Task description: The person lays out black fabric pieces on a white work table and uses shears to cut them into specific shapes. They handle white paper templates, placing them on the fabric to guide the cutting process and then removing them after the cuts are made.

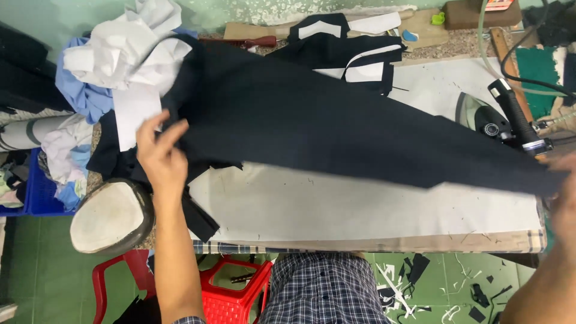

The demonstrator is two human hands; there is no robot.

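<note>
Nearest to me, at the bottom of the head view, I see my blue and white checked shirt (324,288), and below it a green floor (444,282) scattered with dark and white fabric scraps. A red plastic stool (237,297) stands just left of my body.

Above that runs the table (360,210), its top covered with pale grey padding and edged with a checked strip. At its left end lies an oval padded pressing block with a pale top and dark rim (111,217).

My left hand (161,157) reaches up over the left part of the table. Its grip is closed, fingers pinching the near left edge of a long piece of dark navy cloth (312,129). The cloth stretches across the table from upper left down to the far right, lifted slightly and pulled taut. My right hand (564,198) is at the right edge of the frame, blurred and partly cut off; it meets the cloth's narrow right end, but I cannot tell whether its grip is closed on it.

Farther back on the right, a steam iron with a black handle (501,117) rests on the table. Far left, a heap of white and light blue fabric pieces (114,66) lies beside the cloth. At the back, dark garment pieces with white lining (351,51) lie near the wall.
</note>
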